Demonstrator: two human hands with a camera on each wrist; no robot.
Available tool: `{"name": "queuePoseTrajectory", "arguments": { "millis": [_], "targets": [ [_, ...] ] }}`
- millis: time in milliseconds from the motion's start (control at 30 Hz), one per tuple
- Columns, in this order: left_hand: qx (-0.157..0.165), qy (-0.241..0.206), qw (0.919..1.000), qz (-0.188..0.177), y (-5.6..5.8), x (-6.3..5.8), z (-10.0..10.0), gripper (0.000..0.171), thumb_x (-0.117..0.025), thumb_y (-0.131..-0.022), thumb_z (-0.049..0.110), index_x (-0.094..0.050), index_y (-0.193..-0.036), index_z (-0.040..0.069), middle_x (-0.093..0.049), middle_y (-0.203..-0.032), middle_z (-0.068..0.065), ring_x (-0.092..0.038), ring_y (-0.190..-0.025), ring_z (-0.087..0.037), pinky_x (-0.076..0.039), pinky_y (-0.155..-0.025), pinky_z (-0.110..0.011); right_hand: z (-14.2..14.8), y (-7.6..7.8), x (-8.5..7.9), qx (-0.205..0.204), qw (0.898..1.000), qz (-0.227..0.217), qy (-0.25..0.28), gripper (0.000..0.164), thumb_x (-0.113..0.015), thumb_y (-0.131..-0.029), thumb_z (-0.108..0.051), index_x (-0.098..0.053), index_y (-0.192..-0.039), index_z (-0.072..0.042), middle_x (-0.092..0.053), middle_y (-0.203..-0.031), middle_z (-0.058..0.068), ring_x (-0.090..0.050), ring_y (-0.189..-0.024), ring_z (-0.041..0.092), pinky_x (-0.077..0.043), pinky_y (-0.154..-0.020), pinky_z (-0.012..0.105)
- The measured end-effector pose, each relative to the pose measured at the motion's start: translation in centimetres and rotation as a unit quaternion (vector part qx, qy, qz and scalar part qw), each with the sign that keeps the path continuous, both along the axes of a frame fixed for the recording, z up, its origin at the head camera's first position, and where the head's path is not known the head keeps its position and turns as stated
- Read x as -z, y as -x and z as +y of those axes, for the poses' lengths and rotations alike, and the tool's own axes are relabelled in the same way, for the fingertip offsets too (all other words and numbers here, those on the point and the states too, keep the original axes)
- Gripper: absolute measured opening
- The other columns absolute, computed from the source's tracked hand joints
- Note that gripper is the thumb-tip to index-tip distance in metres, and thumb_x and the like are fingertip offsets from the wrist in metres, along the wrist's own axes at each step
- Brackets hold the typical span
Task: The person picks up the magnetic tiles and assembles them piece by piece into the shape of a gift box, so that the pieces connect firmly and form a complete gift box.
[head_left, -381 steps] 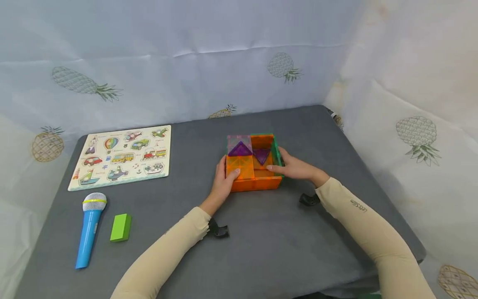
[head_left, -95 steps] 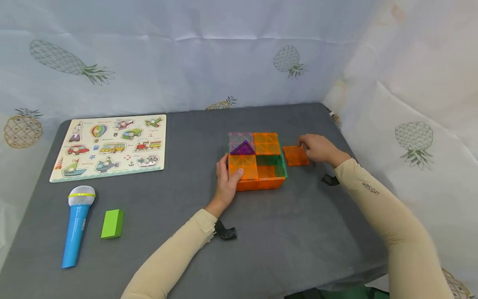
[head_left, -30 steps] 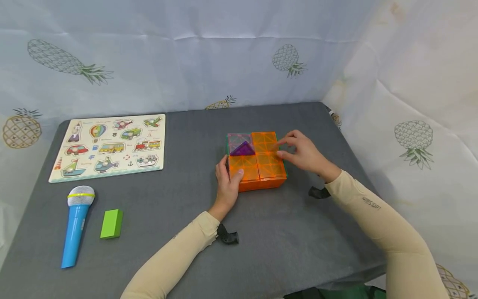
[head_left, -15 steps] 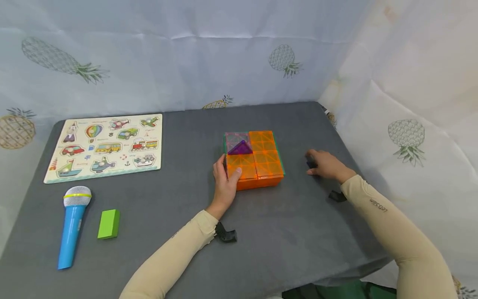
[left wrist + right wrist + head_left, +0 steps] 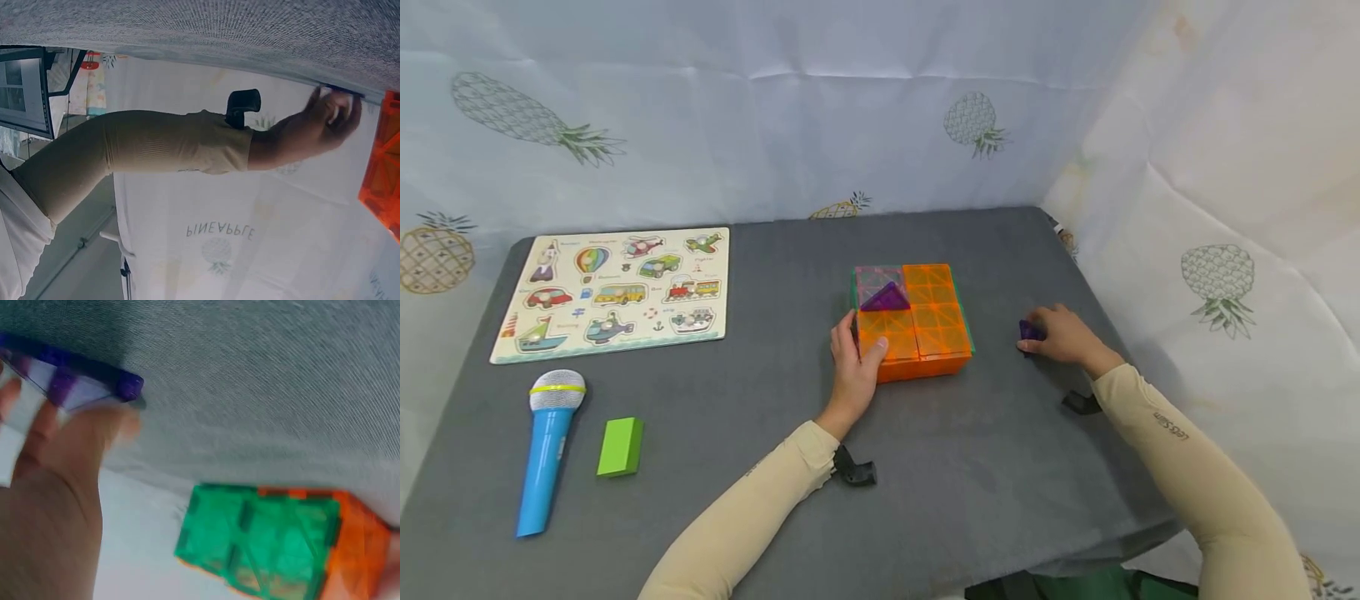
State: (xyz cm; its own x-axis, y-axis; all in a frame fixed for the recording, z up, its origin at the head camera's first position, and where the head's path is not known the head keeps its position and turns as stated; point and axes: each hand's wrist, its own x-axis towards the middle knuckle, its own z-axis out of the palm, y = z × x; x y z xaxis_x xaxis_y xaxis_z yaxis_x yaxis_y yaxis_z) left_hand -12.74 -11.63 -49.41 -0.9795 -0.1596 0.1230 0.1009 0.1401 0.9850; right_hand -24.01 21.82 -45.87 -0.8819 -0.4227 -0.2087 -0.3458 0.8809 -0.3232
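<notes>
A low box of translucent magnetic tiles [image 5: 943, 329] stands at mid-table, orange on top and front with a pink square at the back left. Its green side wall [image 5: 256, 540] shows in the right wrist view. A purple triangle tile [image 5: 887, 297] sits on top of the box. My left hand [image 5: 853, 375] grips the box's front left corner, thumb on the top and fingers along the side. To the right of the box, my right hand [image 5: 1063, 335] pinches another purple triangle tile [image 5: 1031, 330], which is tilted up on edge at the tabletop.
A wooden picture puzzle board [image 5: 617, 292] lies at the back left of the grey table [image 5: 790, 533]. In front of it are a blue toy microphone [image 5: 550, 450] and a green block [image 5: 621, 447]. A white pineapple-print curtain [image 5: 820, 142] hangs behind.
Orange tiles now cover the box's right half, which was uncovered earlier. After laying the front right one, my right hand has moved right to a purple triangle tile. The left hand keeps its hold.
</notes>
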Motion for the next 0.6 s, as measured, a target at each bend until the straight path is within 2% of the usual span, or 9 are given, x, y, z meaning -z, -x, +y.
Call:
{"name": "queuePoseTrajectory", "arguments": {
  "millis": [67,167,233,300,367,433,600],
  "targets": [
    [0.002,-0.001,1.0,-0.001,0.0,0.1,0.1,0.067,-0.05,-0.093,0.032,-0.016,-0.146,0.008,-0.026,-0.134,-0.014,-0.024,-0.124,-0.027,-0.025,-0.106,-0.049,-0.9,-0.1,-0.8,0.006,0.999,0.016,0.035,0.048,-0.058,-0.091,-0.037,-0.056,-0.12,0.001,-0.057,-0.113,0.023,-0.052,-0.102,0.036,-0.042,-0.085,0.052],
    [0.003,-0.004,1.0,0.001,0.1,0.2,0.2,0.066,-0.05,-0.093,0.03,-0.016,-0.146,0.01,-0.027,-0.134,-0.014,-0.025,-0.122,-0.027,-0.025,-0.106,-0.048,-4.0,0.7,-3.2,0.002,0.994,0.021,0.109,0.047,-0.051,-0.094,-0.04,-0.056,-0.122,-0.004,-0.056,-0.12,0.019,-0.052,-0.109,0.034,-0.041,-0.09,0.052],
    [0.003,-0.006,1.0,0.002,0.2,0.1,-0.1,0.066,-0.05,-0.094,0.029,-0.015,-0.147,0.011,-0.026,-0.135,-0.014,-0.024,-0.123,-0.027,-0.024,-0.107,-0.047,-6.8,2.0,-4.9,-0.013,0.99,0.003,0.138,0.05,-0.049,-0.094,-0.044,-0.052,-0.128,-0.008,-0.052,-0.128,0.016,-0.05,-0.114,0.033,-0.041,-0.093,0.052],
    [0.004,-0.004,1.0,-0.001,0.3,0.0,-0.4,0.066,-0.049,-0.094,0.03,-0.015,-0.147,0.01,-0.025,-0.137,-0.014,-0.023,-0.125,-0.027,-0.023,-0.107,-0.047,-9.6,3.7,-5.9,-0.04,0.988,-0.02,0.149,0.055,-0.049,-0.093,-0.046,-0.047,-0.135,-0.01,-0.049,-0.134,0.014,-0.049,-0.118,0.032,-0.041,-0.095,0.052],
    [0.004,0.002,1.0,-0.004,0.3,0.0,-0.4,0.066,-0.049,-0.094,0.031,-0.015,-0.146,0.009,-0.025,-0.137,-0.014,-0.023,-0.125,-0.027,-0.025,-0.107,-0.048,-11.5,5.4,-5.9,-0.058,0.987,-0.045,0.144,0.056,-0.051,-0.092,-0.045,-0.046,-0.136,-0.01,-0.049,-0.135,0.014,-0.05,-0.118,0.03,-0.042,-0.095,0.05],
    [0.004,0.005,0.9999,-0.008,0.3,0.0,-0.3,0.067,-0.05,-0.093,0.031,-0.016,-0.146,0.007,-0.024,-0.138,-0.013,-0.023,-0.126,-0.026,-0.025,-0.107,-0.048,-12.7,6.7,-5.3,-0.068,0.986,-0.063,0.141,0.049,-0.053,-0.092,-0.041,-0.054,-0.129,-0.009,-0.057,-0.126,0.014,-0.056,-0.11,0.029,-0.045,-0.092,0.047],
    [0.002,0.012,0.9999,-0.003,0.1,0.1,-0.1,0.067,-0.05,-0.093,0.032,-0.017,-0.146,0.009,-0.025,-0.137,-0.013,-0.023,-0.126,-0.026,-0.025,-0.107,-0.05,-13.5,8.3,-4.2,-0.043,0.983,-0.084,0.159,0.031,-0.058,-0.091,-0.034,-0.07,-0.105,-0.01,-0.069,-0.099,0.009,-0.06,-0.086,0.022,-0.048,-0.078,0.037]
  ]
}}
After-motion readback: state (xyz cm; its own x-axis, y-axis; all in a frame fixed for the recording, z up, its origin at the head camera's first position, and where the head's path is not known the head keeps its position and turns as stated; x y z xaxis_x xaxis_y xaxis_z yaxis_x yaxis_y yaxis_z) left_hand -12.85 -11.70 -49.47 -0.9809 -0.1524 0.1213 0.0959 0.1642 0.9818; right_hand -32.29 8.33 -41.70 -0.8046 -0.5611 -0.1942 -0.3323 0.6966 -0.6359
